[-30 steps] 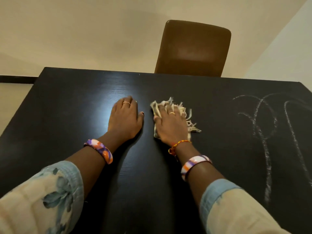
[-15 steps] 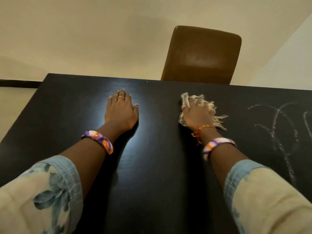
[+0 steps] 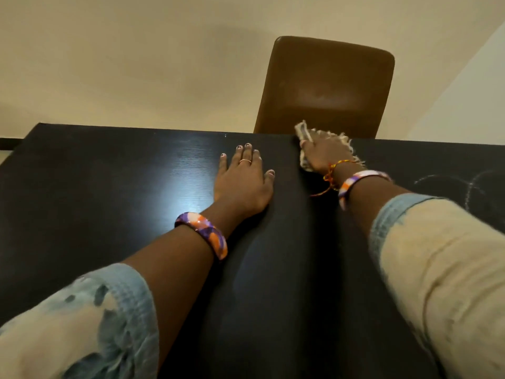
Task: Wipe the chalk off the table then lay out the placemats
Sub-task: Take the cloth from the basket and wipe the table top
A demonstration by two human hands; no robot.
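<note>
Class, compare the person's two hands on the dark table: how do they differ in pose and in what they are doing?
The left hand lies flat with fingers spread on the bare table; the right hand presses a frayed cloth. The left hand sits nearer the person; the right hand reaches to the far edge. Both wear a purple-and-orange bangle.

The left hand (image 3: 243,181) is lying flat, palm down, fingers spread; the right hand (image 3: 326,154) is reaching farther forward, arm outstretched, pressing down.
</note>
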